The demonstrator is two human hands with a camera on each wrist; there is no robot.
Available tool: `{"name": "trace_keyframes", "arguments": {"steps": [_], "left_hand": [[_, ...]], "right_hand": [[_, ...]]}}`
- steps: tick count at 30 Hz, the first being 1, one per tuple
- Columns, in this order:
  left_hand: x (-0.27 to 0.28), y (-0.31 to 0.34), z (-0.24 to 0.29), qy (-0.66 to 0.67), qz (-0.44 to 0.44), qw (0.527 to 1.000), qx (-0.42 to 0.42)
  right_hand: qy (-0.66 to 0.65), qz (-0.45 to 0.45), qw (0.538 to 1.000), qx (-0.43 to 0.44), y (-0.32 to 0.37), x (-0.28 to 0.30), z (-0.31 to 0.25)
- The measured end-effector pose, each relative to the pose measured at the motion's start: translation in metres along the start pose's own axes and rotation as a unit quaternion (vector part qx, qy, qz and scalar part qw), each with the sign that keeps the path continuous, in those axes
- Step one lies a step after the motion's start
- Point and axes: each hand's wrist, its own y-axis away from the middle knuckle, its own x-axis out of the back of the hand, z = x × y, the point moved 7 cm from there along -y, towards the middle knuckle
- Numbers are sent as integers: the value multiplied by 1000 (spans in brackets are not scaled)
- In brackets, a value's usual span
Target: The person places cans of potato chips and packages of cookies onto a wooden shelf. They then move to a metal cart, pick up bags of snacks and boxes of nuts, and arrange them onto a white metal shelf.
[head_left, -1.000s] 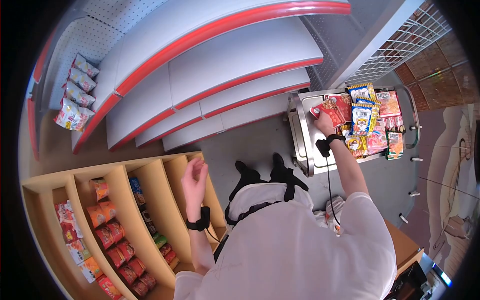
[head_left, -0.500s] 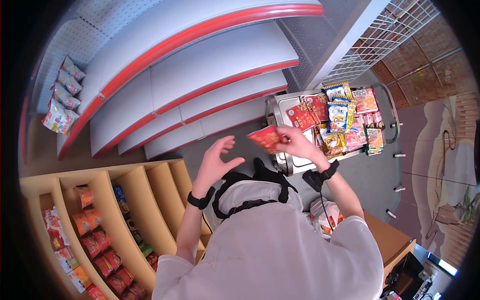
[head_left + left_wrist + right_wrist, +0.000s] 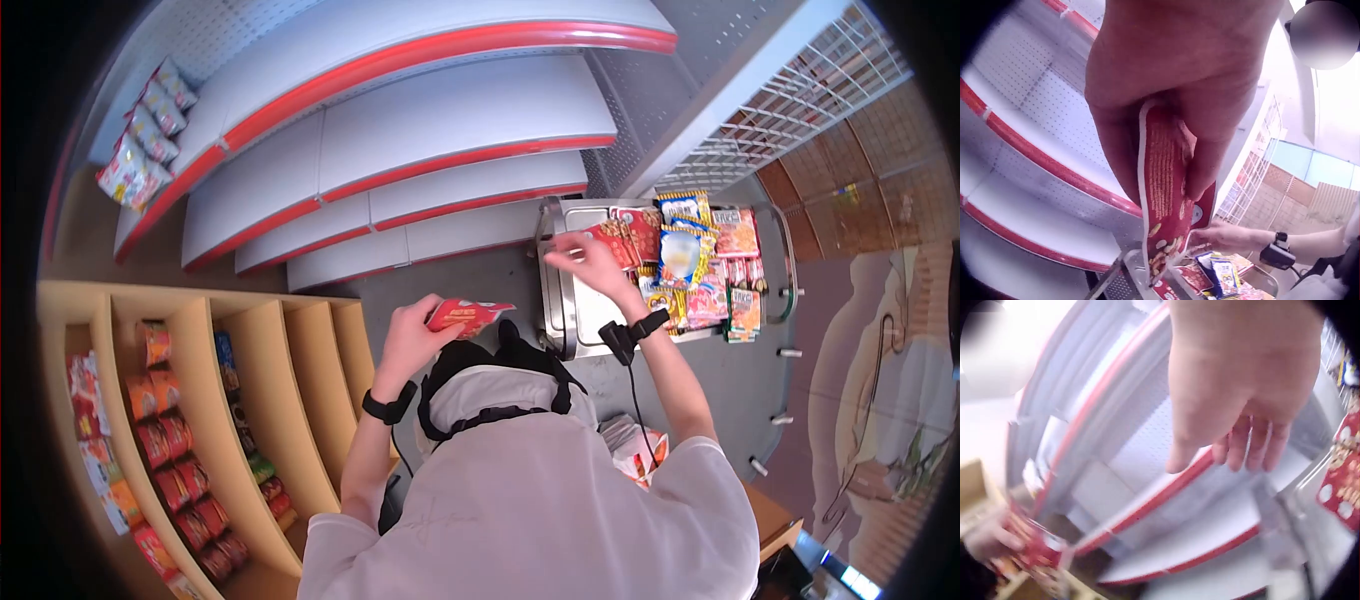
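My left hand (image 3: 408, 345) grips a red snack packet (image 3: 465, 316) in front of my waist. The left wrist view shows the packet (image 3: 1163, 169) pinched between thumb and fingers, with a pale edge and nuts pictured at its lower end. My right hand (image 3: 598, 272) is over the near left part of a metal cart (image 3: 555, 315), holding nothing. Straight, relaxed fingers (image 3: 1257, 447) show in the right wrist view. Just beyond that hand, more red packets (image 3: 642, 228) lie on the cart, beside blue-and-white snack bags (image 3: 682, 255).
White shelves with red edges (image 3: 470, 165) rise ahead, with several snack bags (image 3: 135, 172) at the far left. A wooden rack (image 3: 285, 370) at lower left holds red and orange packs (image 3: 165, 440). Wire mesh (image 3: 770, 110) stands behind the cart. A filled plastic bag (image 3: 635, 450) sits beside me.
My right hand lifted a red packet off the cart and brought it leftward. The left hand has taken it, and the right hand has moved back over the cart without it.
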Motion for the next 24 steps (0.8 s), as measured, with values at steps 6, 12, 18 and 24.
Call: {"name": "trace_keyframes", "arguments": {"steps": [6, 12, 18, 24], "left_hand": [[36, 42, -36, 4, 113, 991, 77], [57, 79, -54, 8, 176, 975, 132], [59, 92, -60, 16, 193, 971, 143], [54, 83, -52, 23, 184, 974, 133]], "right_hand": [[425, 78, 878, -204, -6, 58, 155], [488, 99, 836, -233, 16, 52, 180], [468, 126, 832, -271, 13, 58, 211], [336, 124, 902, -240, 7, 70, 229]]}}
